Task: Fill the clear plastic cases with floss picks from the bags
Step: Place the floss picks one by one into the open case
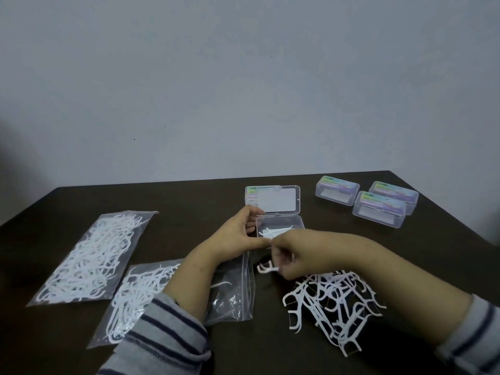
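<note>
While the left hand (238, 234) is gripping the open case (280, 226) at its near-left corner, the right hand (286, 259) is pinching a floss pick (266, 268) just before it — best laid flat, aligned with the picks already inside.

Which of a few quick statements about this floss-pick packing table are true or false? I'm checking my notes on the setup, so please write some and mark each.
1. The open case near the left hand already holds a few floss picks. True.
2. Three closed cases sit at the far right of the table. True.
3. The loose pile of picks lies to the left of both bags. False: it lies on the right, below the right hand.
4. The right hand holds nothing. False: it pinches a floss pick.
5. The full bag lies at the far left. True.
</note>
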